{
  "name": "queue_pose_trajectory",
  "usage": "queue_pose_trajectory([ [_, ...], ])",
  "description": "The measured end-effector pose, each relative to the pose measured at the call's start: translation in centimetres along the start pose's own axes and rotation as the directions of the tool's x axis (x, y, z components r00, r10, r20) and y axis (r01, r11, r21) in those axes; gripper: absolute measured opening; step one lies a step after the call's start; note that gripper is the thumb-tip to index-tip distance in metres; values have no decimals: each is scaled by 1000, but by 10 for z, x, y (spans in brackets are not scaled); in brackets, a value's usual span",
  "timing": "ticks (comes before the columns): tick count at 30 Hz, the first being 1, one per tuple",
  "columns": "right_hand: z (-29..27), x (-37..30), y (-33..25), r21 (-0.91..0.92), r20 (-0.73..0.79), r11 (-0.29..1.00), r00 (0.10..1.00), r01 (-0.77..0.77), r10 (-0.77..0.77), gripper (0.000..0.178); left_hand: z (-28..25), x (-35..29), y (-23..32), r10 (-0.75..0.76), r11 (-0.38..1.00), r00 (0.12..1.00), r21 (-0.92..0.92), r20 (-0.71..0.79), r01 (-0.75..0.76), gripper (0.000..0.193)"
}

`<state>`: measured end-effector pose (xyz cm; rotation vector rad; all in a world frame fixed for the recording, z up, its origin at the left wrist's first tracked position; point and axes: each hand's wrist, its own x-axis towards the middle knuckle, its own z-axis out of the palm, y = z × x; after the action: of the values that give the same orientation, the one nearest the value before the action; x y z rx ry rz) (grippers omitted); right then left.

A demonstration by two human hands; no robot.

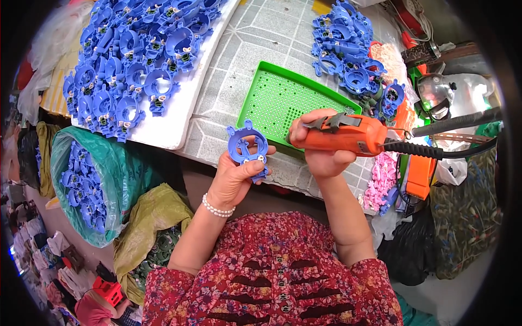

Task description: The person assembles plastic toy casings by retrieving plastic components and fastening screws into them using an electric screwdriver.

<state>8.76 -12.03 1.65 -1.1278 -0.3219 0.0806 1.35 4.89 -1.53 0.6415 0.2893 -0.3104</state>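
Note:
My left hand (pixel 227 176) is closed on a blue plastic ring-shaped part (pixel 235 145) with small tabs, its thumb pressed over the lower end. Small pale pieces sit on that part near the thumb. My right hand (pixel 324 164) is wrapped round an orange corded electric screwdriver (pixel 348 134) with a black strap on its body. The tool lies level, its front end pointing left toward the blue part and apart from it; the fingers hide its tip. Beneath and beyond both hands, a green perforated tray (pixel 283 98) rests on the table.
Many similar blue parts (pixel 130 70) cover a white board (pixel 168 127) at far left. More blue parts (pixel 340 35) lie at far right, near pink pieces (pixel 380 182). A teal bag (pixel 119 163) of blue parts stands at left. Black cables (pixel 457 149) run right from the tool.

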Motion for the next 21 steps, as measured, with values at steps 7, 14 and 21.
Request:
queue_pose_trajectory([
  [7, -1, 1, -1, -12, -25, 1000, 1000, 13, -13, 91, 1, 0, 4, -29, 999, 1000, -26, 6, 29, 52],
  [14, -1, 0, 1, -13, -8, 1000, 1000, -7, 7, 91, 7, -1, 4, -38, 999, 997, 36, -74, 41, 54],
  [21, 0, 0, 0, 1, -7, 1000, 1000, -5, 5, 91, 10, 0, 4, -47, 998, 995, 41, -88, 51, 55],
])
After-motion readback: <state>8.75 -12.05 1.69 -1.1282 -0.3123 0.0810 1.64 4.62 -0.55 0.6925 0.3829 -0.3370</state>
